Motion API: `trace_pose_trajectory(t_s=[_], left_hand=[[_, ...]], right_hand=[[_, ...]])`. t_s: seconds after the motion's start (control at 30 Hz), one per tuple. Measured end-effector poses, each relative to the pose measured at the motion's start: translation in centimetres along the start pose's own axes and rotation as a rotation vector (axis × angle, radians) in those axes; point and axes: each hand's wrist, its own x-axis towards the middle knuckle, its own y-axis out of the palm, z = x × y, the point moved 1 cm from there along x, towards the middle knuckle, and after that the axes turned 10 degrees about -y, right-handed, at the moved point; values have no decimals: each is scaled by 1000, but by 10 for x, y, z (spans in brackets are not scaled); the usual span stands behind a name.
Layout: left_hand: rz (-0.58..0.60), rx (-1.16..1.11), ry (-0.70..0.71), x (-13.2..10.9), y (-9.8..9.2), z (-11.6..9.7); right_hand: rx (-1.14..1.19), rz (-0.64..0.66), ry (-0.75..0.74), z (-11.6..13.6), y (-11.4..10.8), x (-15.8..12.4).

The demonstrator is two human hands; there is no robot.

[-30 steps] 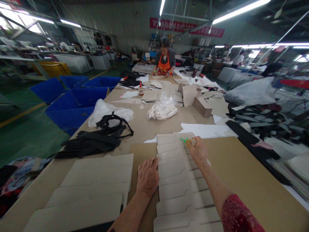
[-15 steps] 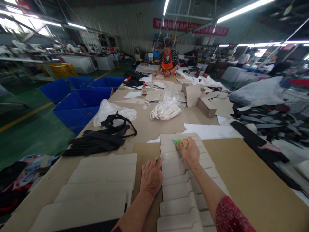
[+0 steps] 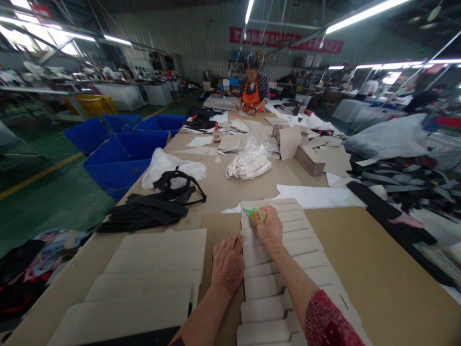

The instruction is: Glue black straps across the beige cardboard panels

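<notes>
My right hand (image 3: pixel 270 225) is wrapped round a small yellowish glue bottle (image 3: pixel 258 216) with a green nozzle. The nozzle points left, over the far left corner of a row of overlapping beige card panels (image 3: pixel 262 283). Beside that row's left edge, my left hand (image 3: pixel 228 262) rests palm down on the table, its fingertips at the panel edges. Its fingers lie mostly flat, and I see nothing held in them. Left of it lies a second overlapped set of beige panels (image 3: pixel 144 283).
Black strips (image 3: pixel 144 211) and a white plastic bag (image 3: pixel 173 168) lie at the left. Ahead are a clear bag of pale pieces (image 3: pixel 248 163), stacked card (image 3: pixel 309 161) and a red-capped bottle (image 3: pixel 216 134). Blue bins (image 3: pixel 118 158) stand beside the table. A co-worker (image 3: pixel 254 91) in an orange apron works opposite.
My right hand has moved left with the glue bottle, bringing the nozzle from the panel's middle to its left edge. My left hand has stayed beside the row.
</notes>
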Motion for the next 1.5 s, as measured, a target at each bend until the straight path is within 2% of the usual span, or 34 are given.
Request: trace_pose_trajectory(t_s=[0.1, 0.17, 0.37, 0.43, 0.53, 0.87, 1.1, 1.5], left_hand=[[-14, -7, 5, -1, 1, 1], [-15, -6, 0, 0, 1, 1], [-10, -2, 2, 1, 2, 1], [-12, 2, 2, 1, 2, 1], [-10, 0, 3, 1, 3, 2], [-22, -5, 7, 1, 5, 3], [-28, -13, 3, 1, 5, 3], [-16, -33, -7, 1, 4, 2]], right_hand=[[50, -53, 40, -6, -2, 0], [60, -117, 88, -20, -12, 4], [-88, -339, 230, -86, -70, 31], [-156, -360, 250, -104, -85, 40], [-236, -337, 256, -118, -95, 47], [-406, -201, 250, -125, -91, 53], [-470, -79, 166, -122, -90, 63], [-451, -25, 124, -104, -85, 60]])
